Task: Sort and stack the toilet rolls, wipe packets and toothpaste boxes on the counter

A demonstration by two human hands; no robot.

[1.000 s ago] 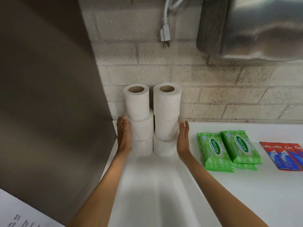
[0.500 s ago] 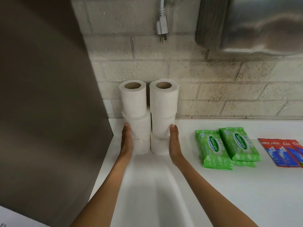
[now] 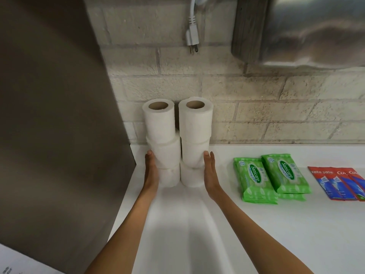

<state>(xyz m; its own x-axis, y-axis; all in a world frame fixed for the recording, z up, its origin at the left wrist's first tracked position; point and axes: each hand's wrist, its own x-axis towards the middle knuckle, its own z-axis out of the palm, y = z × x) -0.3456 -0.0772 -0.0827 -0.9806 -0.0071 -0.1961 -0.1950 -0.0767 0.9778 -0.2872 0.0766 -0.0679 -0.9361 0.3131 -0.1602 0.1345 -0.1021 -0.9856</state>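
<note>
Near edge: white printed paper sheet at bottom left, text too small to read. Both bare forearms reach forward over the smooth white worktop.

Left hand: fingers straight and together, palm flat against the outer left side of the left stack of three white toilet rolls, covering the bottom roll and reaching the middle one. Nothing gripped, hand released.

Right hand: same pose mirrored, straight fingers flat on the outer right side of the right stack of three white toilet rolls, at bottom and middle roll height. Also released, no curl.

Stacks stand upright on end, side by side, touching low down, a slim gap at the top rolls. Left stack is uneven: the middle roll sits offset to the right of the top one. Cardboard cores visible on both top rolls.

Right of the rolls, apart from them: two piles of green Sanicare wipe packets, just beside each other, lying flat. Further right: red and blue toothpaste boxes flat in a row, partly cut by the frame edge.

Behind: pale brick wall, rolls near it. Brushed steel panel borders the worktop on the left. Grey power plug hangs on its cord above the rolls. Steel wall unit at top right.
</note>
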